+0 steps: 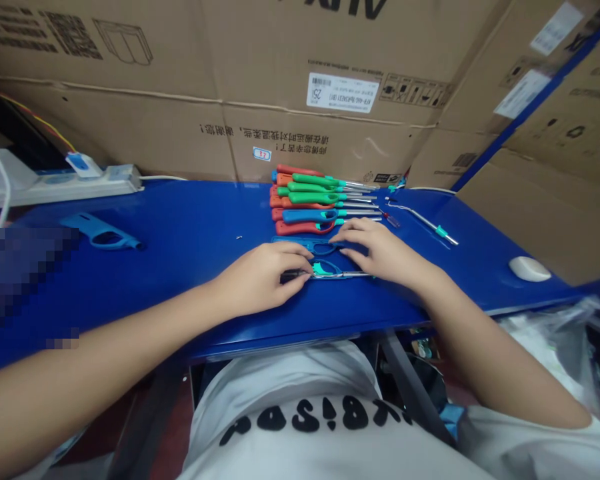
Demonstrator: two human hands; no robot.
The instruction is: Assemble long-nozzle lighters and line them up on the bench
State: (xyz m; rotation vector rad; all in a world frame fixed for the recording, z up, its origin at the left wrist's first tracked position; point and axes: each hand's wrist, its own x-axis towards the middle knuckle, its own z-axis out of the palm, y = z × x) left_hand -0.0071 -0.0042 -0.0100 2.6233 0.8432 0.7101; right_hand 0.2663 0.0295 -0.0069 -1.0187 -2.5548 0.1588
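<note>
My left hand [263, 277] rests on the blue table [190, 227], its thumb and fingers pinched on the dark end of a thin lighter insert [330, 272] with a teal trigger and a metal tube. My right hand [380, 252] lies over a blue lighter shell half [315, 247], fingers curled down on it and on the insert's tube. Just beyond the hands lies a stack of finished long-nosed lighters [315, 200] in red, green, orange and blue, their metal nozzles pointing right.
Another blue shell half [100, 233] lies at the left. A loose metal tube with a teal tip [430, 225] sits to the right, a white oval object [529, 269] at the far right. A power strip [60, 185] and cardboard boxes [300, 87] stand behind.
</note>
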